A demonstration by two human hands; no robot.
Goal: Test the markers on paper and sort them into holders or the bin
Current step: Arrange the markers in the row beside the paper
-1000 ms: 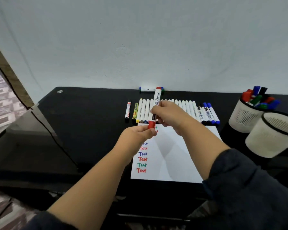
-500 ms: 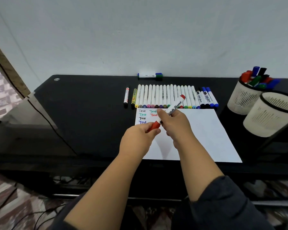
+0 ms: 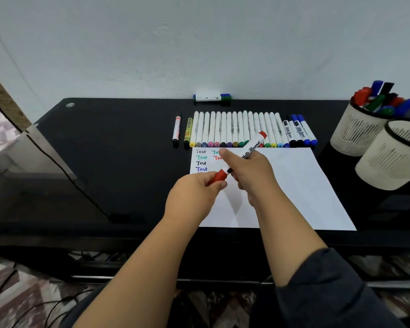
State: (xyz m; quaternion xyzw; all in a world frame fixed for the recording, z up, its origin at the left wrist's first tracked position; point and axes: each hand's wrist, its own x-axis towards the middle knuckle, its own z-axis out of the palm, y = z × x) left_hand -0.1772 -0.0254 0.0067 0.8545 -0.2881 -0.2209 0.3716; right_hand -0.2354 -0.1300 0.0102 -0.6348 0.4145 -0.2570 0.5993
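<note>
The glossy black counter [image 3: 118,147] runs along a pale grey wall [image 3: 199,43] and carries everything else. A white sheet of paper [image 3: 301,185] lies flat on it in front of me, with the word "Test" written several times in different colours near its far left corner. At the right end of the counter stand two cream mesh holders with black rims: the far holder [image 3: 355,133] is packed with red, blue, green and black markers, and I cannot see into the near holder [image 3: 388,162] from here. Just beyond the paper's far edge lies a row of white-barrelled markers [image 3: 237,130] side by side, their coloured ends toward me, with a few blue and black whiteboard markers at its right end and a thin red-labelled pen [image 3: 176,130] and a yellow-labelled marker [image 3: 188,132] at its left. One more white marker with blue and green ends [image 3: 212,97] lies against the wall.

My right hand [image 3: 251,174] is above the paper, its fingers curled round the barrel of a white whiteboard marker with red ends [image 3: 251,149], which tilts up and away to the right. My left hand [image 3: 194,197] pinches the marker's red cap [image 3: 219,176] between thumb and fingers at the near, lower end, and a narrow dark band shows between cap and barrel.
</note>
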